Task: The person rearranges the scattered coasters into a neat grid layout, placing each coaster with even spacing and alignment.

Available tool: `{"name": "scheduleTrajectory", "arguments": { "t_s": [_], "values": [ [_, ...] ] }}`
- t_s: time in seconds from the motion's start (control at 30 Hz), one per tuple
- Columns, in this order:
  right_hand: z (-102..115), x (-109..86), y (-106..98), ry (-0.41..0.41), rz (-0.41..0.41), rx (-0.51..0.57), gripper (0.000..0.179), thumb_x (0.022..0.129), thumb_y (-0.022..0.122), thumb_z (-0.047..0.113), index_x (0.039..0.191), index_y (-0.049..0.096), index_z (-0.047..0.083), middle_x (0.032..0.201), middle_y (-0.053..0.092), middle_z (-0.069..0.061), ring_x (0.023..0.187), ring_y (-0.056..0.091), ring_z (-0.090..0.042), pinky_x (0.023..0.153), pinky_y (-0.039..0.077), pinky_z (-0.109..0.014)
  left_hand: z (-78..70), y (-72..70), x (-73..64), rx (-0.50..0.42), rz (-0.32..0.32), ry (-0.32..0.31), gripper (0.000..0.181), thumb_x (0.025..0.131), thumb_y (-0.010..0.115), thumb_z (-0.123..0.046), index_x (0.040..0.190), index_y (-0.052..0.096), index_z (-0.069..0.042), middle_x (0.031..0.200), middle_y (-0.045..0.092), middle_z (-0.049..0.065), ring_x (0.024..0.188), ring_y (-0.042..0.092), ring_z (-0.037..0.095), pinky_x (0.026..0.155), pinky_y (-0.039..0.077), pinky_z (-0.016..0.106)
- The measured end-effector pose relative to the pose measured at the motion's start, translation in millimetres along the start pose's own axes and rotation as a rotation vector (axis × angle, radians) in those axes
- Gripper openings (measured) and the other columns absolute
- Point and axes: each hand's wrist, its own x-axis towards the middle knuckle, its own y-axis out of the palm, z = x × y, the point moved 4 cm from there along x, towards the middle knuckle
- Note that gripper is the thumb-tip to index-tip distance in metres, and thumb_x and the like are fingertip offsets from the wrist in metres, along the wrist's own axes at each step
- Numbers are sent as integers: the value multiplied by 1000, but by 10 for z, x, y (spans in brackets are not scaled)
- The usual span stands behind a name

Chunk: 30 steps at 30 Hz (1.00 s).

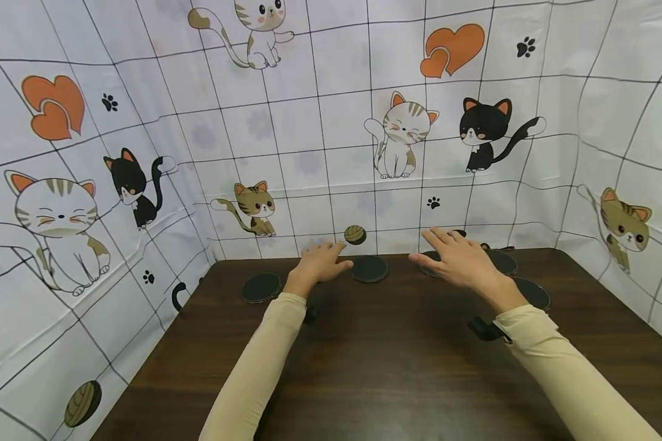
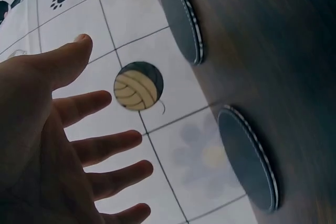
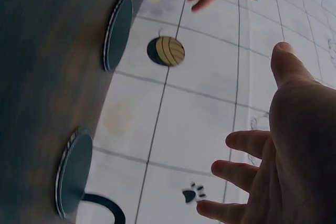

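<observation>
Both hands are held out over the far part of the dark table, fingers spread and nothing in them. My left hand is between a dark round coaster on its left and another coaster on its right. My right hand overlaps a third coaster in the head view, with more coasters beyond its wrist. Pale stitching runs round the rims, seen on a coaster in the left wrist view and a coaster in the right wrist view.
A white sheet printed with cats, hearts and grid lines stands behind the table and along both sides. Black wrist gear shows under the right cuff. A dark curved shape lies by one coaster in the right wrist view.
</observation>
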Motion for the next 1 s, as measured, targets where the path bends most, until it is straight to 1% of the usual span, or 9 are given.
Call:
{"name": "scheduleTrajectory", "arguments": {
  "t_s": [0.13,0.23,0.33,0.43,0.6,0.67,0.77,0.87,1.0],
  "values": [
    [104,178,72,-12,-4,36,89,81,35,76,146,29,16,146,27,-14,129,25,-40,93,21,-65,-58,7,139,-8,18,1,67,90,42,-60,146,29,-26,145,31,9,130,27,37,98,15,63],
    [158,296,133,-21,-5,63,91,78,41,76,144,33,14,144,31,-16,128,30,-39,91,28,-63,-93,23,243,-25,18,11,66,90,43,-58,146,29,-26,145,31,10,129,27,40,98,14,63],
    [193,386,227,-34,11,91,91,77,46,74,143,35,12,142,35,-16,125,35,-37,88,34,-60,-104,52,311,-34,25,20,65,90,47,-55,145,31,-26,144,32,11,129,28,41,97,15,64],
    [201,441,351,-38,30,143,89,78,51,71,141,37,10,139,39,-16,123,38,-36,88,35,-58,-97,122,335,-32,50,17,70,86,51,-59,145,31,-25,144,33,9,129,29,37,98,16,63],
    [138,438,572,-26,82,257,84,78,59,64,137,43,6,133,46,-16,119,44,-36,88,37,-56,-107,361,346,-22,144,46,92,73,56,-72,147,24,-27,147,29,6,130,29,32,98,18,61],
    [110,431,663,-17,95,290,81,78,62,60,135,45,4,131,48,-16,117,45,-37,87,38,-55,-112,436,355,-21,158,62,97,70,58,-73,148,22,-28,147,28,6,130,29,34,97,19,62],
    [102,444,793,-8,101,307,78,78,65,56,131,49,2,129,49,-17,116,46,-36,86,38,-55,-101,498,370,-31,148,64,98,69,61,-71,147,23,-28,147,28,7,129,30,36,97,18,62],
    [135,492,910,-8,119,312,78,77,66,57,130,50,1,129,49,-17,116,45,-37,87,37,-56,-63,541,387,-28,147,48,98,68,62,-70,147,23,-28,146,30,7,128,32,34,97,17,63],
    [184,604,997,3,121,324,80,75,66,59,129,51,2,127,50,-16,115,46,-35,87,37,-56,-52,516,446,-16,129,33,99,67,63,-70,147,24,-27,144,32,7,129,31,34,97,16,63]
  ]
}}
